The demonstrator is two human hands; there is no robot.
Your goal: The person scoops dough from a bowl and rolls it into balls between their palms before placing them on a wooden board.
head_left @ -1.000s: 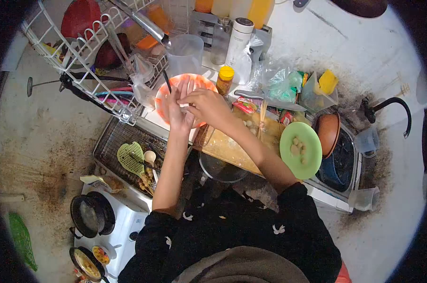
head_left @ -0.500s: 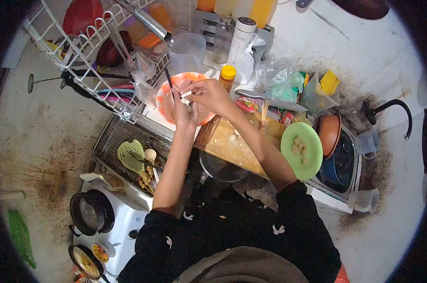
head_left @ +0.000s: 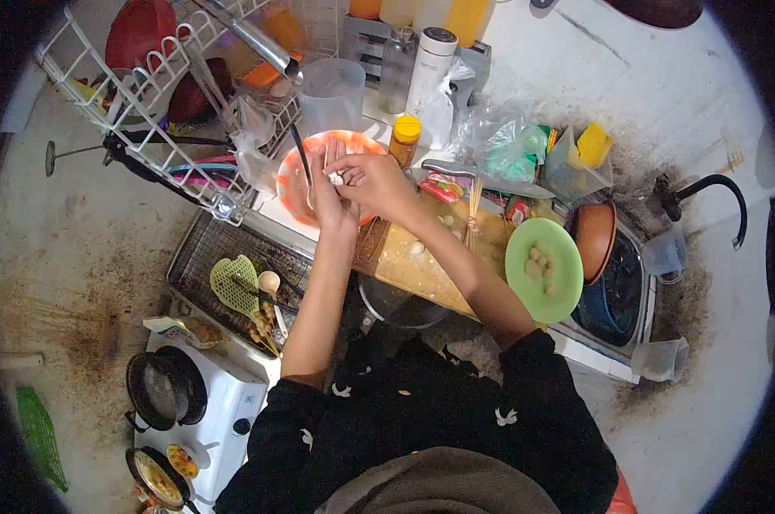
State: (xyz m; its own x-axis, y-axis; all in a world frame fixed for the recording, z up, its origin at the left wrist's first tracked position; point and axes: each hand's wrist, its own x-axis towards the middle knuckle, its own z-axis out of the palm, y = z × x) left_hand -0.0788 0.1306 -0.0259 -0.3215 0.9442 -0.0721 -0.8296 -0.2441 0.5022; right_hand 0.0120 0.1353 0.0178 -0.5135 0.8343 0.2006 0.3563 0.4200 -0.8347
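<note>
**Both hands met over the orange bowl**

While I watched from the head camera, a small pale morsel (head_left: 337, 178) sat pinched between my two hands directly above the orange bowl (head_left: 295, 184), which I took as the landmark for everything else. I judged it was held there so that anything falling would land in the bowl rather than on the counter. My left hand (head_left: 329, 199) lay over the bowl's middle with fingers stretched upward, cupping the morsel from behind; my right hand (head_left: 377, 184) came across the bowl's right rim with fingertips closed on the same piece. Whether it was a food ball or a wrapper I could not tell at that size.

A dark utensil (head_left: 299, 152) leaned in the bowl at its left side, handle up, probably parked within reach. Just right of the bowl stood a yellow-capped jar (head_left: 403, 140), and below-right of the bowl lay the wooden cutting board (head_left: 430, 257) with a few pale balls (head_left: 416, 248) loose on it. Farther right of the bowl a green plate (head_left: 544, 270) held more such balls, and bamboo skewers (head_left: 473, 210) rested between board and plate. Left of the bowl hung the white dish rack (head_left: 160, 120); below-left of it, a wire grill tray (head_left: 224, 265) carried a green spatula (head_left: 235, 287).
</note>
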